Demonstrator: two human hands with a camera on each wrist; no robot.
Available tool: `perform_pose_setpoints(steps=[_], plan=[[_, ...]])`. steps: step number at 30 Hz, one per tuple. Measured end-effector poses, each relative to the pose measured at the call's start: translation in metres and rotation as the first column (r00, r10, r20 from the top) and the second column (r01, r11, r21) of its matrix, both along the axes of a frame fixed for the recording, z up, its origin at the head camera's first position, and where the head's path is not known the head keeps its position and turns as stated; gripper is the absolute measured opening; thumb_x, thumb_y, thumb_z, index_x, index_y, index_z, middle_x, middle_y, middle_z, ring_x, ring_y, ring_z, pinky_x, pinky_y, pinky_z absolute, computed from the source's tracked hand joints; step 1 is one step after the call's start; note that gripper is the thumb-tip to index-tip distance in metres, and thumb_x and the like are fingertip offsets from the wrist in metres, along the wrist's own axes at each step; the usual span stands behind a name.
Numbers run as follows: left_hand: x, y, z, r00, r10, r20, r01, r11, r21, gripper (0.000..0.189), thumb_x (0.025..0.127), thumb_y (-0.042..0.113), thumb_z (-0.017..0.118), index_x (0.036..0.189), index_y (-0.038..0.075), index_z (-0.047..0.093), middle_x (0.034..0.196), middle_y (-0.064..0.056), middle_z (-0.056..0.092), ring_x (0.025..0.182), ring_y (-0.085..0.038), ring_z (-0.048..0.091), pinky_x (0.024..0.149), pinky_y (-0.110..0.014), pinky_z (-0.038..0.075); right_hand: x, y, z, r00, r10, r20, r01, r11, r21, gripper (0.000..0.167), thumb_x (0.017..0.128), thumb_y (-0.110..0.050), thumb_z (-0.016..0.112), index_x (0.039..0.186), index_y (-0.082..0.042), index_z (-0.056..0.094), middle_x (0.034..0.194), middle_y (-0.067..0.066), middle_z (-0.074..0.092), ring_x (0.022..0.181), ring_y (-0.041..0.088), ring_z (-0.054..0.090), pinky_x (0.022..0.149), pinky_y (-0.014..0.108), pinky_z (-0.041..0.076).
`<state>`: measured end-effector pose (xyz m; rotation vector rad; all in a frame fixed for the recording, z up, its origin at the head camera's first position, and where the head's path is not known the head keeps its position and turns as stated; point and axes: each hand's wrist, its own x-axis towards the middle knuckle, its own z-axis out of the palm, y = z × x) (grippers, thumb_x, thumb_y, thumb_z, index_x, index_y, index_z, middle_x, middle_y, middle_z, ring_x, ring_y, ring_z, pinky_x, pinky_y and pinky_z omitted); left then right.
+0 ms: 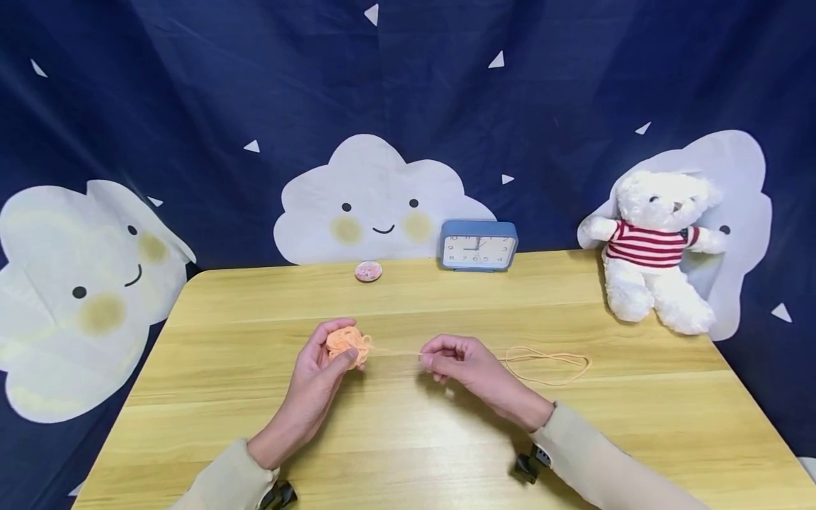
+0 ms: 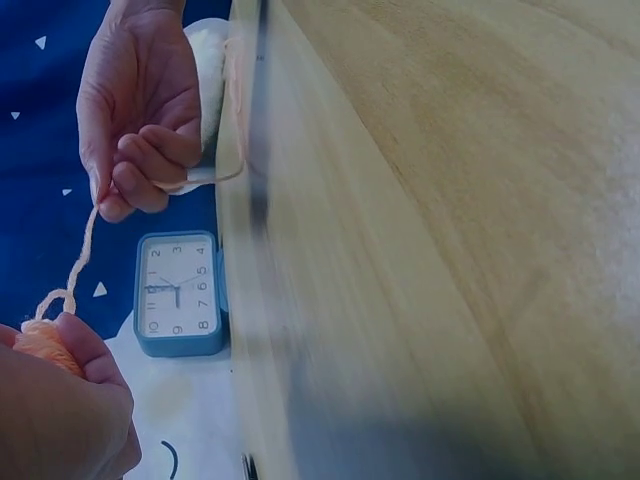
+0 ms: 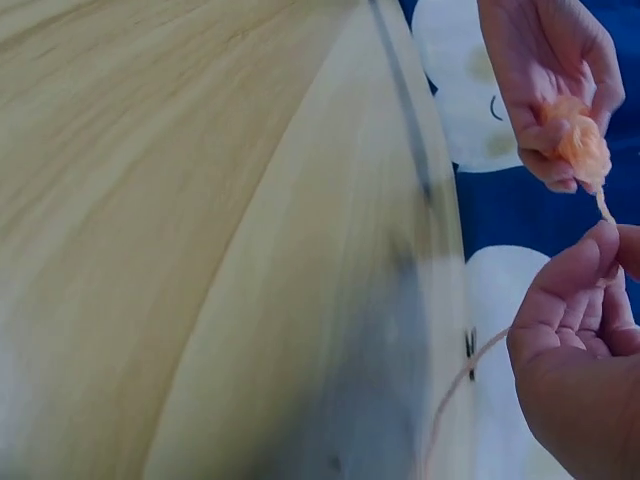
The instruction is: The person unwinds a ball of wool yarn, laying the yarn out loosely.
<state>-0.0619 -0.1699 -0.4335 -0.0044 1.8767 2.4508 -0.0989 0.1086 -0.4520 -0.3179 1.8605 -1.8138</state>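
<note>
A small orange ball of yarn [image 1: 345, 344] sits in my left hand [image 1: 319, 375], gripped between thumb and fingers above the table. From it a strand of yarn [image 1: 398, 353] runs across to my right hand [image 1: 468, 368], which pinches it between thumb and forefinger. The remaining fingers of that hand are curled in. In the left wrist view the strand [image 2: 80, 260] hangs slightly slack between the hands, with a small loop by the ball. Past the right hand, the loose tail of yarn [image 1: 551, 356] lies looped on the wood.
A blue clock [image 1: 479, 246] stands at the back edge of the table [image 1: 408, 453], with a round pink patterned object [image 1: 367, 271] left of it. At the back right sits a white teddy bear [image 1: 656, 248] in a striped shirt. A dark blue cloud-patterned curtain [image 1: 210, 78] hangs behind.
</note>
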Motion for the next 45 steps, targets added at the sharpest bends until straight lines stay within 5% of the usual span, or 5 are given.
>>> perform_pose_setpoints(steps=[14, 19, 30, 37, 45], plan=[[0.002, -0.004, -0.001, 1.000, 0.026, 0.002, -0.026, 1.000, 0.018, 0.051, 0.099, -0.018, 0.055, 0.149, -0.010, 0.045, 0.135, -0.026, 0.052, 0.109, -0.018, 0.062, 0.086, -0.029, 0.063, 0.002, 0.039, 0.015, 0.978, -0.210, 0.001, 0.210, 0.977, -0.016, 0.030, 0.108, -0.020, 0.071, 0.124, 0.006, 0.071, 0.102, 0.015, 0.070, 0.085, 0.016, 0.064, 0.083, 0.031, 0.060], [0.002, -0.005, -0.002, 0.999, 0.033, 0.001, -0.033, 0.999, 0.021, 0.051, 0.099, -0.017, 0.055, 0.149, -0.011, 0.044, 0.135, -0.026, 0.052, 0.108, -0.017, 0.063, 0.086, -0.029, 0.063, 0.003, 0.056, 0.015, 0.968, -0.249, -0.023, 0.249, 0.968, -0.025, 0.032, 0.111, -0.019, 0.066, 0.126, 0.009, 0.069, 0.101, 0.014, 0.069, 0.083, 0.013, 0.063, 0.078, 0.027, 0.059], [0.003, -0.006, -0.002, 0.999, 0.043, 0.008, -0.043, 0.999, 0.014, 0.054, 0.099, -0.018, 0.054, 0.152, -0.009, 0.046, 0.134, -0.024, 0.054, 0.109, -0.017, 0.064, 0.087, -0.028, 0.063, 0.004, 0.095, 0.020, 0.953, -0.297, -0.062, 0.291, 0.952, -0.093, 0.022, 0.115, -0.018, 0.059, 0.120, -0.006, 0.076, 0.095, 0.000, 0.069, 0.082, 0.010, 0.063, 0.073, 0.023, 0.058], [0.003, -0.006, -0.004, 0.999, 0.033, -0.005, -0.033, 0.999, 0.028, 0.051, 0.100, -0.017, 0.056, 0.150, -0.011, 0.045, 0.133, -0.022, 0.055, 0.106, -0.017, 0.064, 0.085, -0.031, 0.063, 0.007, 0.113, 0.017, 0.920, -0.389, -0.048, 0.380, 0.916, -0.126, 0.026, 0.115, -0.016, 0.060, 0.121, 0.006, 0.072, 0.094, 0.001, 0.070, 0.081, 0.009, 0.064, 0.071, 0.021, 0.058], [0.004, -0.007, -0.004, 0.999, 0.037, -0.014, -0.037, 0.999, 0.024, 0.049, 0.100, -0.016, 0.057, 0.147, -0.008, 0.048, 0.131, -0.018, 0.058, 0.105, -0.017, 0.064, 0.086, -0.030, 0.063, 0.012, 0.132, 0.008, 0.888, -0.460, -0.009, 0.452, 0.875, -0.175, 0.018, 0.114, -0.011, 0.060, 0.116, -0.007, 0.078, 0.095, 0.001, 0.072, 0.081, 0.008, 0.065, 0.073, 0.020, 0.060]])
